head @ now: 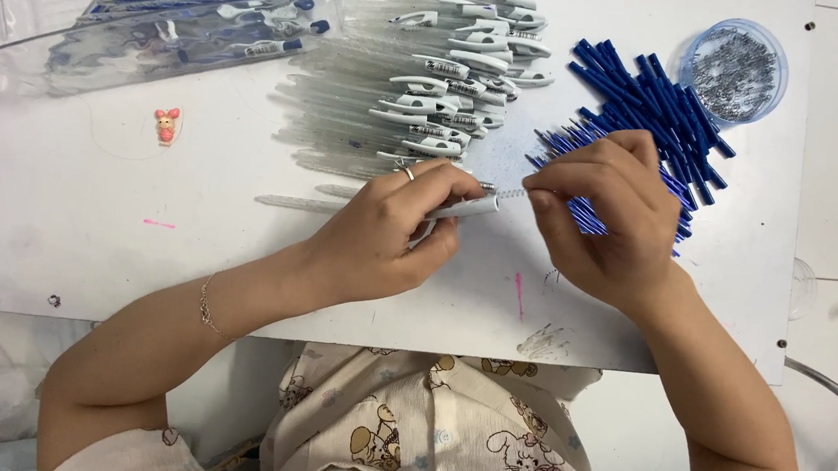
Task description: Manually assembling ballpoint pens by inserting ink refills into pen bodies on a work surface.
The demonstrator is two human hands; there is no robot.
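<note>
My left hand (395,229) grips a white pen barrel (467,207) that lies level over the white table (142,256). A small metal spring (511,193) pokes from the barrel's right end, and the fingertips of my right hand (605,214) pinch it there. Just behind my right hand lies a heap of blue pen parts (659,110). A stack of clear barrels with white clips (420,78) sits behind my left hand, and one clear barrel (298,202) lies loose to its left.
A round clear tub of small metal springs (733,71) stands at the back right. A clear plastic box of finished blue-and-white pens (159,11) is at the back left. A tiny pink figure (166,124) sits on the table's left part.
</note>
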